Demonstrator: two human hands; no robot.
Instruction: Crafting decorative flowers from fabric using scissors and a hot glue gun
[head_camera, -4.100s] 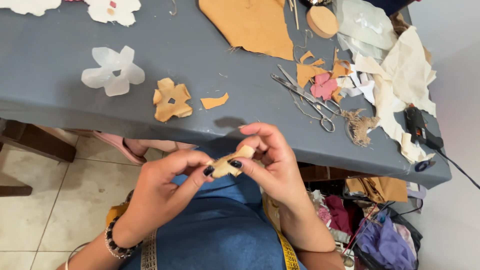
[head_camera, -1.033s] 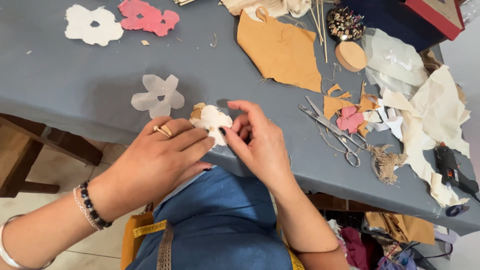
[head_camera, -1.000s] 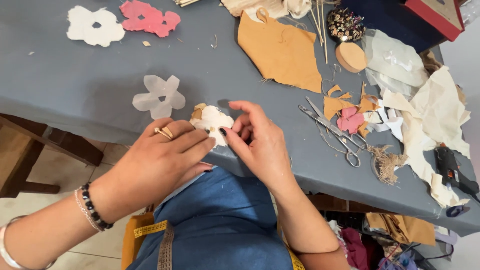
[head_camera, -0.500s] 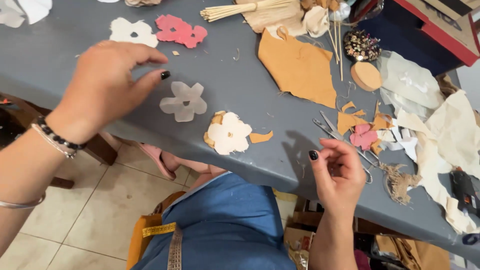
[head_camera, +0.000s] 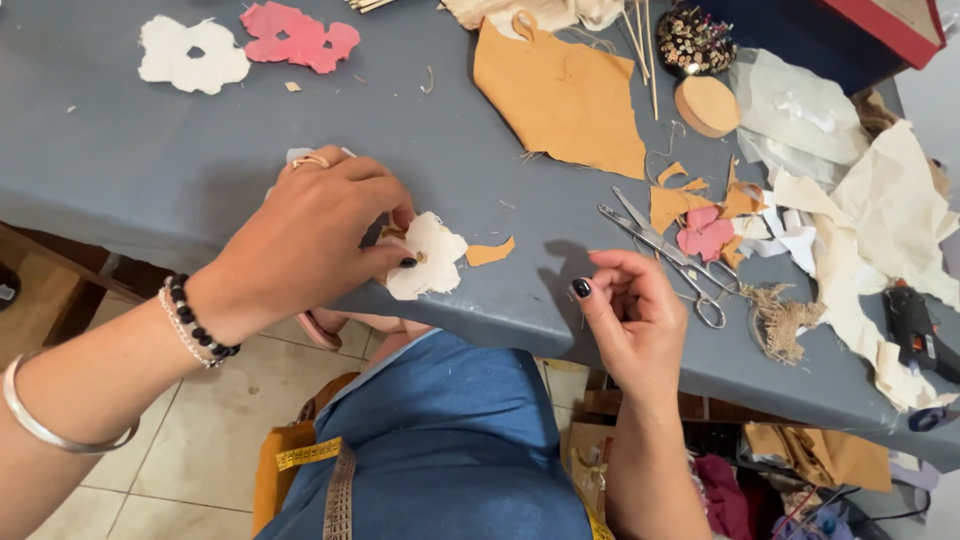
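My left hand (head_camera: 315, 235) rests on the grey table (head_camera: 120, 150) near its front edge, fingertips pinching the left side of a layered cream paper flower (head_camera: 428, 257) that lies over a tan one. It also covers a pale translucent flower, of which only a corner shows. My right hand (head_camera: 630, 310) hovers at the table's front edge to the right, fingers loosely curled with nothing seen in them. A small tan scrap (head_camera: 490, 252) lies just right of the cream flower.
Metal scissors (head_camera: 665, 250) lie right of my right hand, by a pink flower (head_camera: 705, 233) and tan scraps. A large tan sheet (head_camera: 560, 95) lies at the back, white (head_camera: 192, 55) and pink (head_camera: 298, 35) flowers far left. A glue gun (head_camera: 912, 330) and cloth pieces are at right.
My left hand came back from the far left and took hold of the cream flower's edge, covering the pale flower. My right hand stayed at the front edge, slightly raised.
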